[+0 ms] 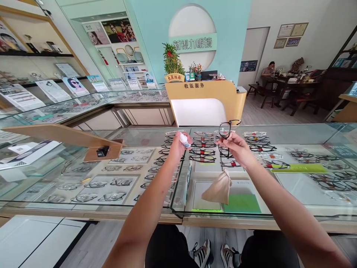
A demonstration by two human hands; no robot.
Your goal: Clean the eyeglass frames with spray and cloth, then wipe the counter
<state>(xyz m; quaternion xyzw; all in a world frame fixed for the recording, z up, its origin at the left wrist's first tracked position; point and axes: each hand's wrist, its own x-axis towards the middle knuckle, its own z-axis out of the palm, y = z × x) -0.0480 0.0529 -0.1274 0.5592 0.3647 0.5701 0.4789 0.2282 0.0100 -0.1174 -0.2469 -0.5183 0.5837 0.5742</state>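
My left hand point(182, 140) is closed around a small white bottle point(183, 138), its lower part hidden by my fingers. In my right hand point(235, 144) is a pair of black-framed eyeglasses point(224, 130), gripped between thumb and fingers. The glasses are held upright above the glass counter point(178, 213), apart from the bottle. A crumpled beige cloth point(218, 188) rests below my right hand, seemingly on the glass top. Under the glass, rows of eyeglass frames point(202, 152) lie beneath both hands, some with red tags.
At left, a wooden mirror-like board point(64, 134) leans over the counter, near a white box point(30, 153). More eyeglasses point(113, 197) lie in the display case. Beyond is a yellow-and-white service desk point(234, 104) with a plant point(172, 61). A person point(269, 71) sits at a far table.
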